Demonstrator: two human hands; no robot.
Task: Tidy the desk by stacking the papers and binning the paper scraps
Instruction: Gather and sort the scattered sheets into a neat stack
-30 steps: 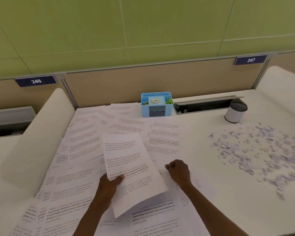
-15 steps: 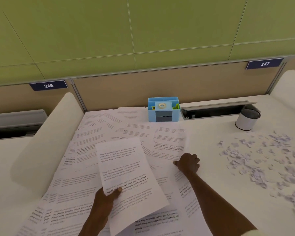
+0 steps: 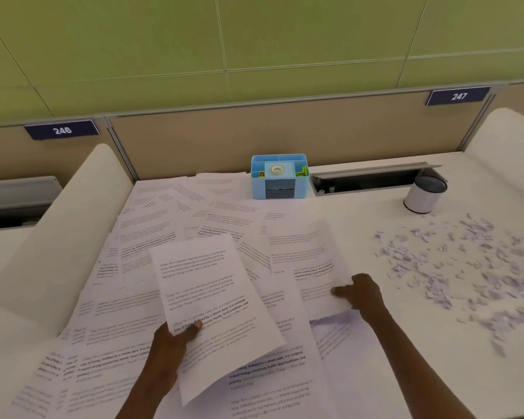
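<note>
Papers (image 3: 176, 225) lie fanned and overlapping across the left and centre of the frame, covering most of the white bench (image 3: 375, 373) from its near edge back to the partition, so the stacking is at an early stage. At lower centre the left hand (image 3: 171, 343) grips a held sheet (image 3: 209, 303), thumb on top of the printed face and fingers hidden beneath, raised and tilted above the spread. A little farther on, right of centre, the right hand (image 3: 359, 290) presses on the next sheet (image 3: 303, 261), whose near corner looks lifted off the pile, with a shadow under it; whether the fingers pinch that edge or only lie flat on it cannot be told. To do this step well, the person would probably draw that sheet clear by one corner, lay it squarely on the held one, and keep the left thumb clamping the growing stack so the thin, slippery pages do not slide or crease. Dragging toward the right risks scattering the paper scraps (image 3: 454, 267), strewn well apart at middle right. Beyond them, at upper right, stands a small white bin (image 3: 421, 196), likely their destination. At upper centre a blue desk organiser (image 3: 280, 176) holds a tape roll, beside an open cable tray (image 3: 366, 182). Farthest back, beige partitions bear labels 246 and 247 under a green panelled wall (image 3: 254, 40).
</note>
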